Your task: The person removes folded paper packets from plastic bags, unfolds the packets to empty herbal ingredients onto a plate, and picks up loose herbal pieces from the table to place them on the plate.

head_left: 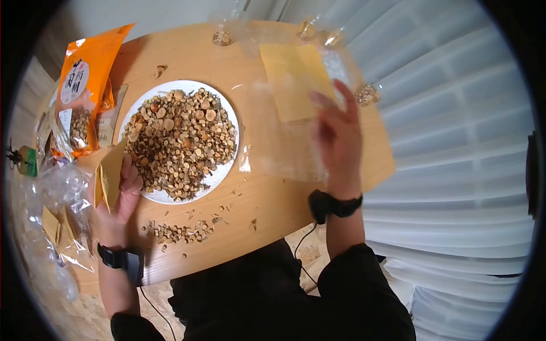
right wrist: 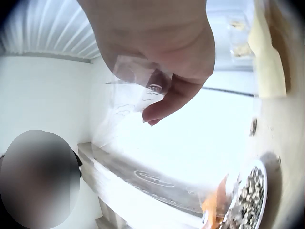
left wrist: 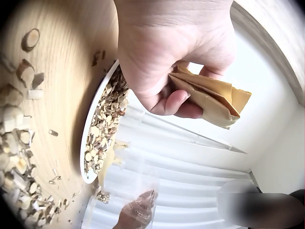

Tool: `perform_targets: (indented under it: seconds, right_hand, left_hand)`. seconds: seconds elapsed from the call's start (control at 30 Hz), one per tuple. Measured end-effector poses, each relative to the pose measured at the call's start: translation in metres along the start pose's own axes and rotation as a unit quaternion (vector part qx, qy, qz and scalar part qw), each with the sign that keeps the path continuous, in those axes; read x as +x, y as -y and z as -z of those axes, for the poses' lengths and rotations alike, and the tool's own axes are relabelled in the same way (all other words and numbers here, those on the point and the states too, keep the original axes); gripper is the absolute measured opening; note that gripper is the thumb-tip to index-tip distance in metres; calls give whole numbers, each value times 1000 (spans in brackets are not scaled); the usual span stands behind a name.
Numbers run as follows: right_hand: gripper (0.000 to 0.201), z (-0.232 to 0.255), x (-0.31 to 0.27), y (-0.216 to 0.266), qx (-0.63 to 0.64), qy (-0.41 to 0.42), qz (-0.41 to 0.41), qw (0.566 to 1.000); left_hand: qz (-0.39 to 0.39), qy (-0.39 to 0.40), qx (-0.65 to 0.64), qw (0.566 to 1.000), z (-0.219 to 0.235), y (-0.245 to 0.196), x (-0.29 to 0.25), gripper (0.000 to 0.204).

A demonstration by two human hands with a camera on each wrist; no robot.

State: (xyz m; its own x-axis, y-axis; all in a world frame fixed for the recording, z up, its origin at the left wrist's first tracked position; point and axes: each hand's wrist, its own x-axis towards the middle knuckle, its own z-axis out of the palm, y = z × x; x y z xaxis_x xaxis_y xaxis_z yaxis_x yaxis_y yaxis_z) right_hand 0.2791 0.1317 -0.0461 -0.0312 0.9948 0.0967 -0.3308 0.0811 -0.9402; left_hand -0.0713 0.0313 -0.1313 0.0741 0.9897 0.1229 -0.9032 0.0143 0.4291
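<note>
In my left hand [head_left: 129,187] I hold a few folded brown paper packets [left wrist: 214,98], thumb and fingers closed round one end, beside the left rim of a white plate [head_left: 165,87]. Dried herb slices [head_left: 187,136] cover most of that plate. My right hand [head_left: 341,136], blurred in the head view, is raised over the right part of the table. Its thumb and fingers pinch a large clear plastic bag [right wrist: 128,114] with faint printing, which spreads to the left of the hand. A yellow-brown paper sheet [head_left: 296,79] lies behind the bag.
An orange pouch [head_left: 94,74] stands at the left. Clear plastic wrap [head_left: 51,193] and more brown packets [head_left: 57,227] lie near it. Loose slices [head_left: 182,232] are scattered by the front edge. Small clear bags of slices [head_left: 223,37] sit along the far edge. White curtains [head_left: 443,142] hang right.
</note>
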Motion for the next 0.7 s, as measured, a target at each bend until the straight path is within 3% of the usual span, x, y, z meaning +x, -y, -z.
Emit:
perform_targets:
  seconds: [0.07,0.13,0.23,0.3,0.4,0.53,0.6,0.63,0.7]
  right_hand:
    - [49,33,-10,15,-107,-44,67,991]
    - [49,65,-21,24,-44,-113,103,987]
    - [49,130,-35,26,-46,-158,104,981]
    - [39,154,-46,24,-15,-262,77,962]
    - [35,193,-64,6,-69,-248,41,966]
    - [28,183,-79,-1,-150,-255,7,955]
    - [25,193,-83,-1,-307,-233,-29,922]
    - [25,200,-84,-3,-308,-233,-29,922]
    - [20,216,-85,-5,-398,-155,3,904]
  left_hand:
    - [-7,10,-12,1000,4,3,-1,40]
    - [4,1,9,1000,7,1,-2,41]
    - [5,-7,28,1000,7,0,-3,42]
    - [9,-24,43,999,7,0,-4,42]
    - [8,-16,32,999,7,2,-3,43]
    - [5,-31,29,999,8,2,-2,43]
    - [1,-40,24,999,7,2,-3,43]
    - [3,-37,20,999,7,2,-3,43]
    - [4,-36,12,999,6,3,-3,42]
